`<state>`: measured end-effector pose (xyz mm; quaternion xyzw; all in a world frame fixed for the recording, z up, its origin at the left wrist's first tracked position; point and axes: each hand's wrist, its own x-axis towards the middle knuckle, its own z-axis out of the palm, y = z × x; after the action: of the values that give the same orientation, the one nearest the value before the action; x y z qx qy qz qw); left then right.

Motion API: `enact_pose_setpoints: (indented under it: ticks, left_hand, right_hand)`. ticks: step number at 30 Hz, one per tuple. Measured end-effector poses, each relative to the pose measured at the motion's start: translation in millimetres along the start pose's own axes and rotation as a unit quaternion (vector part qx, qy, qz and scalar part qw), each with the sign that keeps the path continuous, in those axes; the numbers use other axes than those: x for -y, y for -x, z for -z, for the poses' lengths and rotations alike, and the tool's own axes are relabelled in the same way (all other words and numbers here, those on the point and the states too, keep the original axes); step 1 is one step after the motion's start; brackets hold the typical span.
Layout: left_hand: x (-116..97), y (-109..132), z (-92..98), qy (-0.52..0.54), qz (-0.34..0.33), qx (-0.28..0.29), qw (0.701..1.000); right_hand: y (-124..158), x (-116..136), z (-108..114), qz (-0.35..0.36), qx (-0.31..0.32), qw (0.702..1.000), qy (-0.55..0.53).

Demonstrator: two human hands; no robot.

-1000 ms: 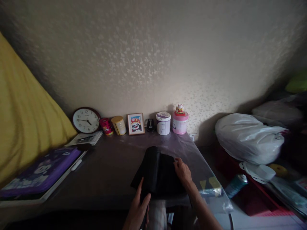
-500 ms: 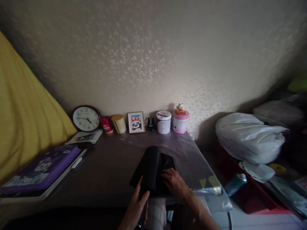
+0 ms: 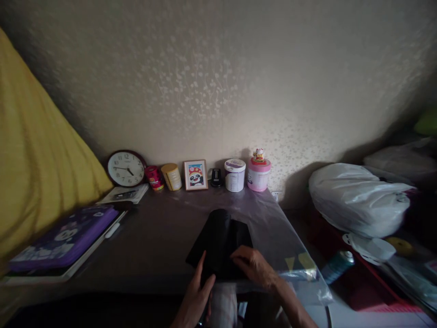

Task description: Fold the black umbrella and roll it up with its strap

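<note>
— Both hands are on the black cloth (image 3: pixel 218 237), yes? What is each one doing?

— Right hand (image 3: pixel 254 266) lies palm down on the near right part of the cloth, fingers loosely curled and pressing rather than closed around anything. Left hand (image 3: pixel 198 291) comes up from under the table edge with its thumb laid on top of the cloth's near left corner. The other fingers are hidden below the edge, so I cannot tell whether it pinches the fabric or only steadies it.

— And where does the cloth sit?

— At the near middle of the dark table (image 3: pixel 153 241), partly on a clear plastic sheet (image 3: pixel 273 228) that covers the right side. It is doubled over, with a rounded ridge running along its left half (the light is dim, so the layers are hard to count).

— So which step is this?

— By my reading, flattening a fold: one hand holds the edge in place while the other smooths the top layer.

— What would another fold call for?

— A firm hold on a free edge with both hands, lifted evenly so the layers do not slide on the slick plastic. Room is no worry: the clock (image 3: pixel 127 168), the picture frame (image 3: pixel 195 175) and the tubs stand well apart, against the wall.
</note>
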<state>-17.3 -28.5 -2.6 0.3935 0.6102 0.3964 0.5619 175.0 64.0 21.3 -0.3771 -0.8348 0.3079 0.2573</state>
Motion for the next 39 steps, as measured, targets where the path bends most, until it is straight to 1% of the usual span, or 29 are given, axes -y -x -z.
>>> enact_pose_setpoints:
  ticks: [2, 4, 6, 7, 9, 13, 16, 18, 26, 30, 34, 39]
  left_hand:
    - [0.1, 0.7, -0.3, -0.016, -0.013, -0.009, 1.0]
    - [-0.1, 1.1, -0.5, -0.027, -0.014, -0.015, 0.999]
    - [-0.8, 1.7, -0.9, -0.036, -0.015, -0.02, 0.999]
    - [-1.2, 2.0, -1.1, -0.039, -0.018, -0.022, 0.999]
    - [-2.1, 2.8, -1.8, -0.042, -0.027, -0.025, 0.998]
    - [-3.4, 4.0, -2.9, -0.047, -0.044, -0.022, 0.998]
    - [-3.8, 3.7, -3.3, -0.045, -0.047, -0.017, 0.998]
    - [-3.5, 3.1, -3.4, -0.043, -0.047, -0.011, 0.998]
    - [-0.3, 1.6, -3.3, -0.041, -0.04, -0.014, 0.998]
    - [-2.5, 2.9, -3.2, -0.048, -0.048, -0.004, 0.998]
    - [-4.3, 4.2, -3.5, -0.044, -0.03, -0.011, 0.999]
    - [-2.5, 3.5, -1.9, -0.033, -0.043, -0.001, 0.999]
  right_hand:
    - [-6.1, -19.7, 8.4, -0.083, -0.116, 0.99, 0.017]
    - [-12.3, -41.5, 13.9, -0.155, -0.194, 0.967, 0.049]
    - [-16.9, -58.8, 15.0, -0.207, -0.228, 0.949, 0.07]
    - [-18.6, -64.5, 14.2, -0.224, -0.235, 0.943, 0.073]
    - [-21.3, -69.8, 11.3, -0.245, -0.233, 0.939, 0.064]
    - [-26.6, -66.9, 7.0, -0.266, -0.205, 0.942, 0.025]
    - [-30.3, -64.6, 6.6, -0.265, -0.201, 0.943, -0.009]
    - [-31.7, -64.4, 6.9, -0.268, -0.208, 0.94, -0.023]
    - [-31.2, -60.3, 9.0, -0.265, -0.227, 0.936, -0.041]
    - [-33.5, -56.7, 7.8, -0.261, -0.222, 0.938, -0.058]
    - [-36.0, -55.1, 3.6, -0.241, -0.226, 0.941, -0.068]
    - [-35.8, -60.2, -0.3, -0.253, -0.205, 0.943, -0.065]
